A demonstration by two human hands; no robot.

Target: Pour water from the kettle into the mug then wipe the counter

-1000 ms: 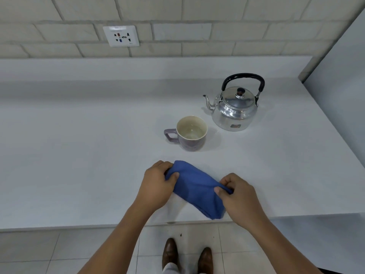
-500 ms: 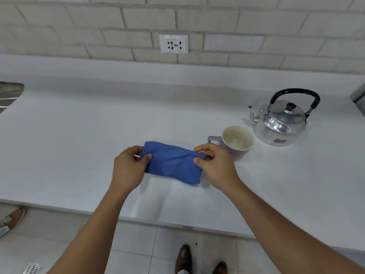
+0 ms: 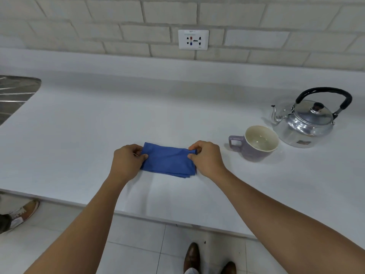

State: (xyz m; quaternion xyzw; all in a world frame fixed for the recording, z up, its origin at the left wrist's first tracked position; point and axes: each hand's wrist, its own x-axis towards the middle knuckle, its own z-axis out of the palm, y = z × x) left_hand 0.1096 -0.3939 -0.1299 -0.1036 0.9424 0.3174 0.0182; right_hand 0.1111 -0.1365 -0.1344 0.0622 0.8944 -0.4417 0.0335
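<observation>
A folded blue cloth point(image 3: 168, 161) lies flat on the white counter point(image 3: 98, 135), stretched between both hands. My left hand point(image 3: 127, 162) pinches its left end and my right hand point(image 3: 207, 158) pinches its right end. To the right stands a purple mug point(image 3: 254, 144) with a cream inside, handle pointing left toward my right hand, a short gap between them. Behind the mug sits a shiny metal kettle point(image 3: 306, 121) with a black handle, upright, lid on, spout facing left.
A steel sink edge point(image 3: 15, 93) shows at the far left. A wall socket point(image 3: 193, 39) sits on the brick wall behind the counter. The counter's front edge runs below my forearms. Another person's shoe point(image 3: 17, 214) is on the floor at the left.
The cloth has moved left along the counter away from the mug, still held at both ends, and now lies flatter. The view has shifted left; the kettle and mug sit further right.
</observation>
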